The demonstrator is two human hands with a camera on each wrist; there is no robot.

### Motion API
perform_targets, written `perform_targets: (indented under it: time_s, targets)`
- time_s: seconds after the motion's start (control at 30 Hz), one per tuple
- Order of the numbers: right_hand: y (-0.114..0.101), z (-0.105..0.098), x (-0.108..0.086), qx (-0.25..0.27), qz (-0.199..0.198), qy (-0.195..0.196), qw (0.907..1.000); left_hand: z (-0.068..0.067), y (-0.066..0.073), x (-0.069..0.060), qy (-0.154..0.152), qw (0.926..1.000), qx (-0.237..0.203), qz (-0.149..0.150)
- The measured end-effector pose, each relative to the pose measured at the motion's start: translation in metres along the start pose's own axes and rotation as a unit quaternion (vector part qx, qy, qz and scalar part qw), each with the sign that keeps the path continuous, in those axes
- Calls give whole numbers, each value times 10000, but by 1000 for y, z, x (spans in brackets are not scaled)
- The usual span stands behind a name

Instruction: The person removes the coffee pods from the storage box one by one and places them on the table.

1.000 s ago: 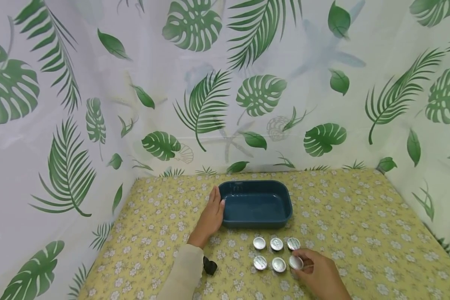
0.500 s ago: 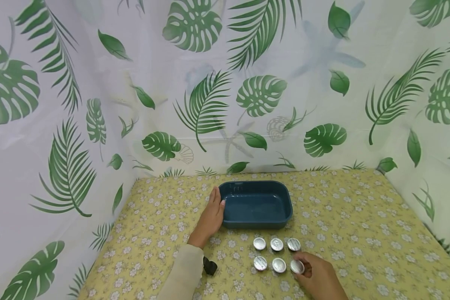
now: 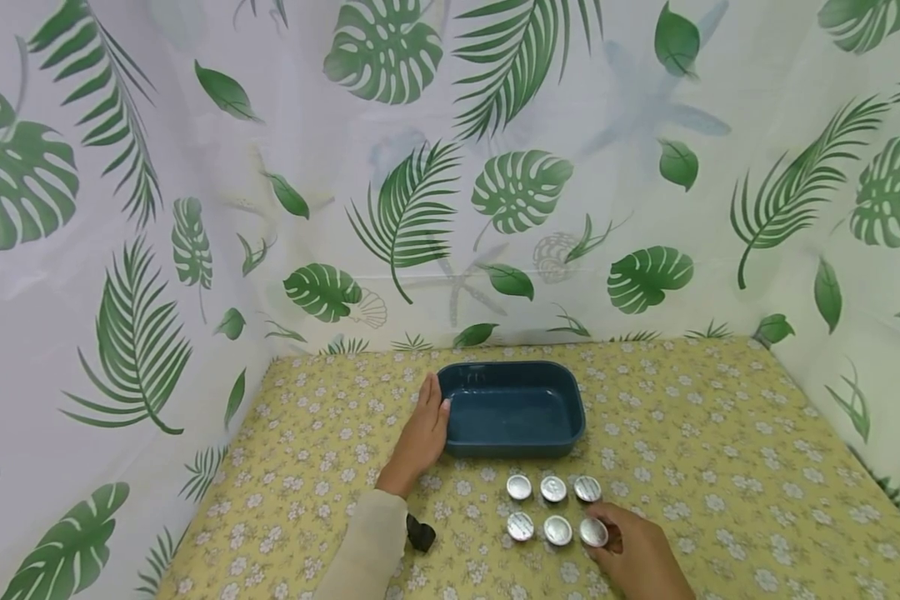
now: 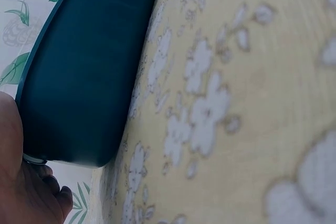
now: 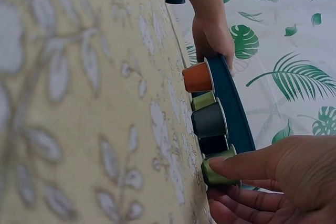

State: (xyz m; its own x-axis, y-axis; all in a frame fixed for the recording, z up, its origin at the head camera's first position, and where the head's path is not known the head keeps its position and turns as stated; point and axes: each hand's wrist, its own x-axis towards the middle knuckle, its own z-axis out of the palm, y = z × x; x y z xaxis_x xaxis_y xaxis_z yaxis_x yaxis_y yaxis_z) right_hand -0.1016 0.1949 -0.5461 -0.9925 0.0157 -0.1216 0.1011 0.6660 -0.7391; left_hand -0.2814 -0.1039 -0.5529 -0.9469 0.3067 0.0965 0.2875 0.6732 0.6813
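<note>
My right hand [image 3: 641,546] pinches a green coffee capsule [image 5: 212,174] between thumb and fingers; its silver lid [image 3: 593,532] faces up. This capsule stands at the right end of the front row. Beside it are a dark grey capsule [image 5: 209,120] and an orange capsule [image 5: 197,78]. Behind lie another row of capsules, among them a green one [image 5: 202,101] and a dark blue one [image 5: 212,144]. My left hand [image 3: 423,425] grips the left end of a dark blue rectangular tub [image 3: 513,450], thumb at the rim and fingers along the outside.
The tub stands behind the capsules on a yellow floral tablecloth [image 3: 330,425]. A leaf-patterned white sheet [image 3: 450,208] encloses the table at the back and sides. A black strap piece [image 3: 420,533] sits at the left wrist.
My right hand has shifted slightly toward me with the green capsule, setting its lid in line with the front row. The left hand and tub have not moved.
</note>
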Motion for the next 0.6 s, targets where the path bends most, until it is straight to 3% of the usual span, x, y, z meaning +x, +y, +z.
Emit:
perform_targets:
  time_s: [0.37, 0.6]
  targets:
    - [-3, -2, -2, -88, -124, 27, 9999, -3, -4, 0, 31, 9999, -97, 41]
    - [-6, -15, -8, -220, -11, -412, 9989, -4, -6, -4, 192, 9998, -96, -8]
